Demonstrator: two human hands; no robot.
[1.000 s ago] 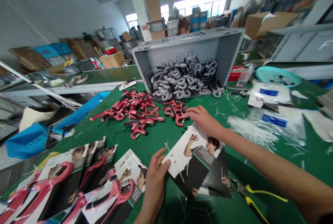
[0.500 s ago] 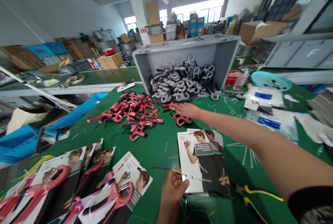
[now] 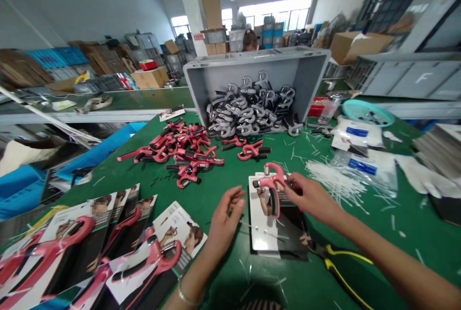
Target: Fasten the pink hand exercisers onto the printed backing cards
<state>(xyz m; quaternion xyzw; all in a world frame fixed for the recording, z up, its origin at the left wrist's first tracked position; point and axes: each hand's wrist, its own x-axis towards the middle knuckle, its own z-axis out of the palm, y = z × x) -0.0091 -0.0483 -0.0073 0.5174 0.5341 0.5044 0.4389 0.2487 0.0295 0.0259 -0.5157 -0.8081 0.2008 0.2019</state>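
Observation:
My right hand [image 3: 306, 195] holds a red and black hand grip strengthener [image 3: 276, 178] above the printed backing cards [image 3: 260, 240]. White cable ties [image 3: 272, 234] pass through holes near the lower part of the top card. Left of the cards is my left hand [image 3: 224, 216], its fingers and thumb apart with nothing between them. Loose red hand grips [image 3: 252, 150] lie beyond the cards, and a larger heap [image 3: 180, 144] of them is at the left. Pliers with yellow and black handles [image 3: 333, 264] rest at the cards' lower right.
A grey crate [image 3: 310, 86] on its side holds many grey hand grips [image 3: 248, 108]. Cards with red grips on them [image 3: 158, 252] lie at lower left. White cable ties [image 3: 336, 180] are heaped at right, near plastic bags [image 3: 374, 168] and a turquoise basin [image 3: 378, 108]. A person [image 3: 250, 41] is behind the crate.
My right hand has come back from the red grips with one of them, now over the cards. My left hand has let go of the card's edge and moved up and left.

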